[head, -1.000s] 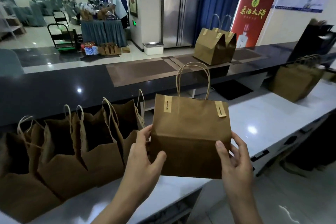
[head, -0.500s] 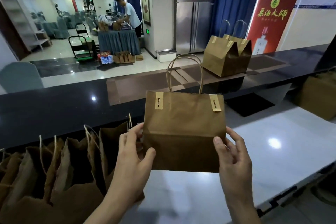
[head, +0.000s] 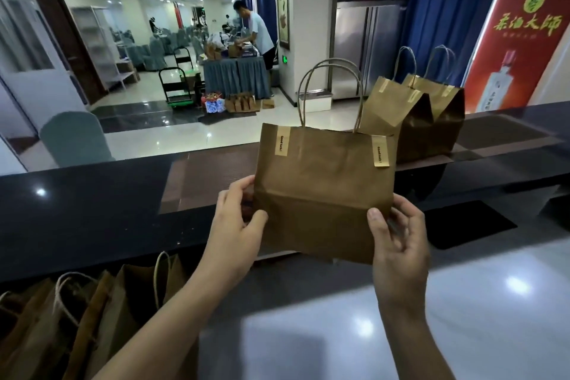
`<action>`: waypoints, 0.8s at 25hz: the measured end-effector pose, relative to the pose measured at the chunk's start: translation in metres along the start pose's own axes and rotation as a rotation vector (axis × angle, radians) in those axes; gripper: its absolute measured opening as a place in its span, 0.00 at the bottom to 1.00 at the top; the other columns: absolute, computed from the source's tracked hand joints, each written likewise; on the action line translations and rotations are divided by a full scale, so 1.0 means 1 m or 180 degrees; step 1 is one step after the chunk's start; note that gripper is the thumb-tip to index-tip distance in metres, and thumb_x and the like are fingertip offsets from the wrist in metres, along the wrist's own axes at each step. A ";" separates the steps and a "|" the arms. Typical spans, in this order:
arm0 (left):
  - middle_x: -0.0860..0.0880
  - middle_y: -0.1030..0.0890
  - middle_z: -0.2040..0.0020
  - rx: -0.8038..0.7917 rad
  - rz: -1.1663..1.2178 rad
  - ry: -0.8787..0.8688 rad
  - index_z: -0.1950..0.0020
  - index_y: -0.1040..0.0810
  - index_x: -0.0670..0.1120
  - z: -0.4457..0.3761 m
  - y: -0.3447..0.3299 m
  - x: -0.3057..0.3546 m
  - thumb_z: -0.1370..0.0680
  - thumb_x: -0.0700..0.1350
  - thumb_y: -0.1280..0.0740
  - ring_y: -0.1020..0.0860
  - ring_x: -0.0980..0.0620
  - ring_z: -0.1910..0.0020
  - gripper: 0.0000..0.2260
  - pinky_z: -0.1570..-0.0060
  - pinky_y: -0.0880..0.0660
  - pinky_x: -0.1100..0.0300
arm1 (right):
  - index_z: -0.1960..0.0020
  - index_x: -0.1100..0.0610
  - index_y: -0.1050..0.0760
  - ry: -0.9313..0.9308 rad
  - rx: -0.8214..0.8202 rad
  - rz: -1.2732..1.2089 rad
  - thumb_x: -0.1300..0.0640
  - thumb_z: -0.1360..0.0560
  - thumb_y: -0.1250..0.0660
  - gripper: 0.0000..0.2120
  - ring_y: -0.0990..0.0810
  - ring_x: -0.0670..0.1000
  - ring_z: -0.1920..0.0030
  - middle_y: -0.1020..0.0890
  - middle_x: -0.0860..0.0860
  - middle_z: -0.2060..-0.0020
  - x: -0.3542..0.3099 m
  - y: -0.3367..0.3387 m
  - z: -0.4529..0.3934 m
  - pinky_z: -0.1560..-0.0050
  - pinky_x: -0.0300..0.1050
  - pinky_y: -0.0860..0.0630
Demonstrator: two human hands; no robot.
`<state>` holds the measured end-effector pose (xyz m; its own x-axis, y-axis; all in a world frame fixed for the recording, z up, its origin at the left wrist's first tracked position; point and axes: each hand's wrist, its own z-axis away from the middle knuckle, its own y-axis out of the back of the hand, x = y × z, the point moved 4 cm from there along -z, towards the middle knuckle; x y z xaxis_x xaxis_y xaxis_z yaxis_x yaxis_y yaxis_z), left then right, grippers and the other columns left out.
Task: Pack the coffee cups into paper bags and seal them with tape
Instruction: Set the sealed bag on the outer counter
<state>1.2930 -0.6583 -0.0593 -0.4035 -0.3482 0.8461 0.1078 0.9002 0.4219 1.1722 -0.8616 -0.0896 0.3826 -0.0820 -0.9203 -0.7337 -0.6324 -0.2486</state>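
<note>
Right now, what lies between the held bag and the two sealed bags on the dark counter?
Nothing: in the head view, only bare dark counter separates the held bag from the two sealed bags.

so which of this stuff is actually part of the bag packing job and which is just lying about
Part of the job:
- taped bag, held by left hand and right hand
- two tape strips
- two sealed bags on the dark counter
- open bags at lower left

Just lying about:
- steel fridge
- red poster
- trolley
- covered chair

Brown paper bag (head: 324,191) upright in mid-air, top folded shut, two tape strips (head: 282,145), twine handles (head: 330,92) standing up
</note>
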 end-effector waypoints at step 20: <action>0.52 0.30 0.36 -0.0121 0.0300 0.0653 0.27 0.33 0.57 -0.212 -0.118 -0.069 0.21 0.42 0.35 0.21 0.52 0.43 0.24 0.39 0.22 0.49 | 0.32 0.44 0.27 -0.0071 -0.0107 0.0334 0.55 0.21 0.31 0.18 0.24 0.41 0.35 0.23 0.44 0.36 0.100 -0.049 -0.141 0.35 0.42 0.23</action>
<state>1.5003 -0.7962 -0.0988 -0.1971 -0.3123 0.9293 0.1719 0.9222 0.3464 1.3258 -0.9473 -0.1263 0.2918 -0.1322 -0.9473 -0.7496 -0.6468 -0.1407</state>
